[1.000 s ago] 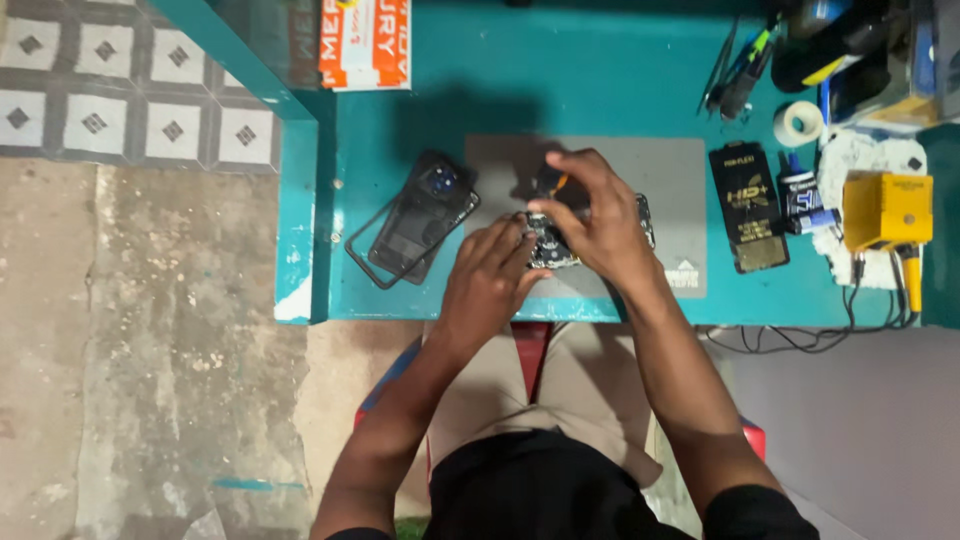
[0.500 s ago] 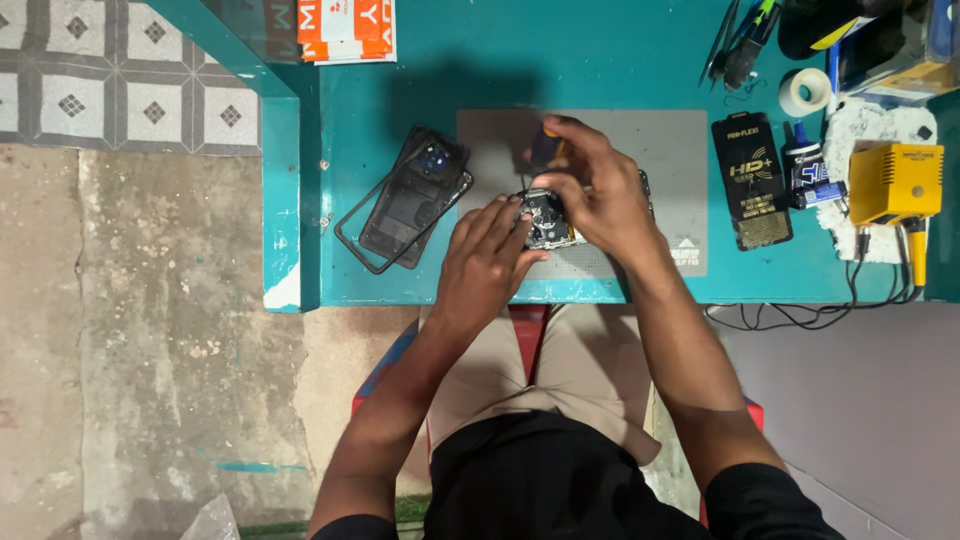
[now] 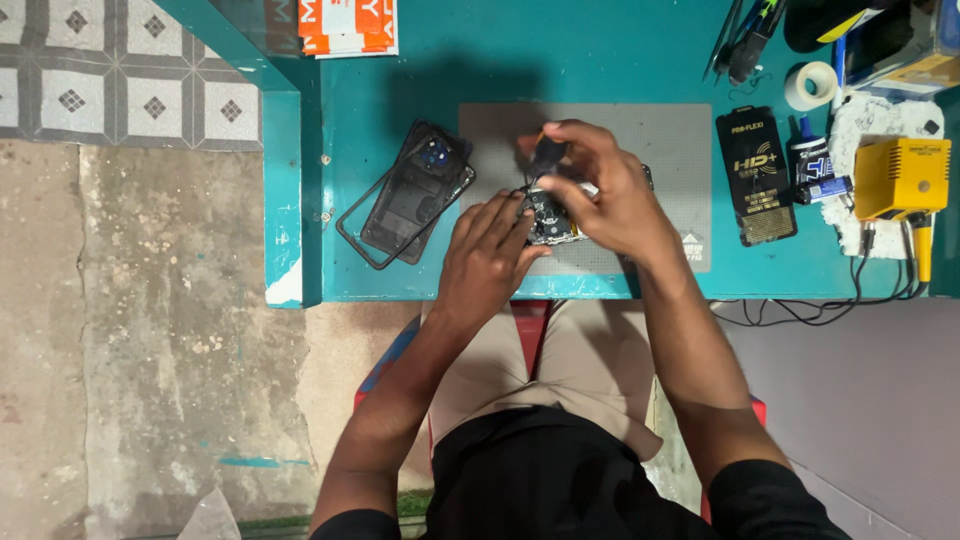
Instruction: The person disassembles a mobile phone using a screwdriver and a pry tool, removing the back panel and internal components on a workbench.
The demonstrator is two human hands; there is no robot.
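Teal desk (image 3: pixel 420 70) seen from above, against patterned tiles (image 3: pixel 120 80) and rough concrete floor (image 3: pixel 150 350). Nearest, knees in beige trousers and the edge of a red stool (image 3: pixel 535 315) under the desk's front. Just past the edge, left hand (image 3: pixel 485 255) flat on the grey mat (image 3: pixel 660 140), fingers (image 3: pixel 500 220) nearly straight and close together, tips pressing the near side of an opened phone (image 3: pixel 550 222). Right hand (image 3: pixel 610 195) arched over the same phone, fingers (image 3: pixel 575 140) curled in and pinched narrowly round a small dark tool (image 3: pixel 548 155) held upright over the phone's insides. Phone lying on the mat, near its front edge, largely covered by both hands; only a patch of boards and metal visible between them. Tool tip and its contact point hidden; kind of tool hard to make out. Left of the mat, a dark back cover (image 3: pixel 415 195) with a thin frame alongside, angled, touching the mat's corner. Right of the mat, a flat black packet (image 3: pixel 757 175), then small bottles (image 3: pixel 815 170) and a yellow box (image 3: pixel 900 178) with cables trailing off the front edge. Farther back, a tape roll (image 3: pixel 810 85), pens or tweezers (image 3: pixel 745 40), and an orange-and-white carton (image 3: pixel 348 25) cut off by the top edge. Clutter at the far right corner cropped and unclear.
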